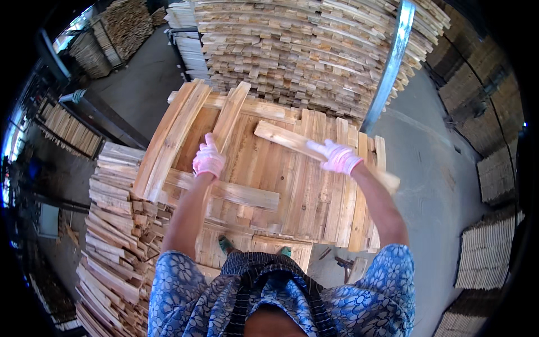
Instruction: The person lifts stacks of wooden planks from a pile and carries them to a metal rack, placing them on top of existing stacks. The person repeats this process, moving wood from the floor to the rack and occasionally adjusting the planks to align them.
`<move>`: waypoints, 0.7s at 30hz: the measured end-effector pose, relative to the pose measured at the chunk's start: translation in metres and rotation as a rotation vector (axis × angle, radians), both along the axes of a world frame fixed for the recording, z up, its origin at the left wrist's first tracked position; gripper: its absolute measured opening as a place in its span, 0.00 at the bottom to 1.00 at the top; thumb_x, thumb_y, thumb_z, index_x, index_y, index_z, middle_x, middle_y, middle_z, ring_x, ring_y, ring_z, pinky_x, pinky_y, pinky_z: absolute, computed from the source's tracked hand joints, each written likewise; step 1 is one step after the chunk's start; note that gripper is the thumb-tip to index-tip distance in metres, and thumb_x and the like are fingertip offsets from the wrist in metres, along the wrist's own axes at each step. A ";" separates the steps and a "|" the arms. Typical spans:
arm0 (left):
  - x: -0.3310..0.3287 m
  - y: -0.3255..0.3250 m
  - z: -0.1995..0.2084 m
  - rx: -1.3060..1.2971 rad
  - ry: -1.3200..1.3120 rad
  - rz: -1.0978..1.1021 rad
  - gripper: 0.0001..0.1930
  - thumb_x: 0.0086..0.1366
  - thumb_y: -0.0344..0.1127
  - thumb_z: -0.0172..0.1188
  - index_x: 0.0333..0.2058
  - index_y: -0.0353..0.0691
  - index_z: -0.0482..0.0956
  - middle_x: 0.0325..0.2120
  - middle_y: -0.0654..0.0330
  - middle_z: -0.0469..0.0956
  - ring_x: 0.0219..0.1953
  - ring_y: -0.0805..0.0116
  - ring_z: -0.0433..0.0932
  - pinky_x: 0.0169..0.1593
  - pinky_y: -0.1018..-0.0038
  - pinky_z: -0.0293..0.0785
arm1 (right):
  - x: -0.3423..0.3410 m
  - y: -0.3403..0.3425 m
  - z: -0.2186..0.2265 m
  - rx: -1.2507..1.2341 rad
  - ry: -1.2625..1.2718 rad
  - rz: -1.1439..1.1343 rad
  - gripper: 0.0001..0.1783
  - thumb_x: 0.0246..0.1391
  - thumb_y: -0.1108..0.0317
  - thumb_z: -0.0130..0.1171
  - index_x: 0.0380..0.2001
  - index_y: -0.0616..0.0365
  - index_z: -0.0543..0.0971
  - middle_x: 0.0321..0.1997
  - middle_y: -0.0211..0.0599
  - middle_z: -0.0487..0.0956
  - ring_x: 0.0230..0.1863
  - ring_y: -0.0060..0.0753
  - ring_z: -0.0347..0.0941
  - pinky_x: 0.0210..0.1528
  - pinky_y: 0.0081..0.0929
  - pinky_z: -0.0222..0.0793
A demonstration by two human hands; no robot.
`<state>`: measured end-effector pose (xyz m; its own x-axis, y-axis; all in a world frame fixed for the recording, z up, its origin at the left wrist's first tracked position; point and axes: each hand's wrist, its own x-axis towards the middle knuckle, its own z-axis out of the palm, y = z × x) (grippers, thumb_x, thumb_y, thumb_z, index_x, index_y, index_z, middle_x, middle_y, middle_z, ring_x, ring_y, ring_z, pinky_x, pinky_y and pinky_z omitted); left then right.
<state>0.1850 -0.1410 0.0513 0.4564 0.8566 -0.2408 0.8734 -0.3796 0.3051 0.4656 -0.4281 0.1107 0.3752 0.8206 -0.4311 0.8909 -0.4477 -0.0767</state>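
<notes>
Both my hands wear pale pink-and-white gloves. My left hand [209, 160] is closed at the edge of a narrow wooden plank [232, 112] that slants away from me, its index finger stretched along the wood. Over on the right, my right hand [339, 157] grips another wooden plank [281, 136] from above. That plank lies at a slant over the others, and its right end is blurred. Beneath both hands is a layer of boards [297, 185] laid side by side. Two long planks [178, 140] rest along its left side, and a short crosspiece [247, 194] lies near me.
Behind the boards rises a tall stack of planks [292, 50], with a metal post [388, 67] at its right. Loose, uneven timber [115, 224] is piled at my left. More wood stacks [487, 253] line the right side beyond grey floor [429, 168].
</notes>
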 end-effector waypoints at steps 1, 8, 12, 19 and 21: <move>-0.002 -0.005 0.006 -0.044 -0.038 0.019 0.48 0.56 0.48 0.68 0.71 0.46 0.53 0.61 0.43 0.69 0.61 0.42 0.73 0.64 0.54 0.69 | 0.020 -0.003 -0.001 -0.014 -0.025 0.047 0.49 0.54 0.67 0.61 0.75 0.22 0.52 0.59 0.54 0.70 0.55 0.55 0.75 0.52 0.46 0.76; -0.059 -0.081 0.048 -0.315 -0.759 0.118 0.42 0.56 0.42 0.67 0.69 0.47 0.61 0.53 0.52 0.77 0.52 0.60 0.76 0.56 0.66 0.73 | 0.097 -0.011 -0.054 0.100 0.109 -0.038 0.48 0.51 0.75 0.60 0.72 0.22 0.60 0.66 0.47 0.67 0.68 0.56 0.63 0.58 0.45 0.79; -0.095 -0.128 0.048 -0.610 -0.812 0.360 0.32 0.58 0.36 0.68 0.59 0.36 0.67 0.36 0.58 0.75 0.36 0.67 0.77 0.40 0.69 0.82 | 0.110 -0.014 -0.056 0.104 0.006 -0.073 0.46 0.55 0.77 0.56 0.72 0.22 0.60 0.69 0.44 0.66 0.68 0.53 0.64 0.67 0.47 0.68; -0.139 -0.197 -0.003 -0.685 -1.337 0.468 0.26 0.59 0.33 0.69 0.54 0.43 0.70 0.36 0.58 0.77 0.35 0.63 0.79 0.42 0.64 0.82 | 0.114 -0.019 -0.047 0.107 0.060 -0.036 0.45 0.57 0.76 0.56 0.72 0.19 0.58 0.68 0.42 0.67 0.67 0.48 0.66 0.68 0.43 0.66; -0.155 -0.217 -0.003 -0.895 -1.284 0.519 0.24 0.62 0.33 0.66 0.56 0.40 0.72 0.39 0.56 0.79 0.42 0.61 0.81 0.47 0.61 0.82 | 0.114 -0.019 -0.052 0.070 -0.011 -0.015 0.44 0.59 0.72 0.57 0.72 0.17 0.58 0.70 0.43 0.65 0.68 0.50 0.64 0.68 0.42 0.66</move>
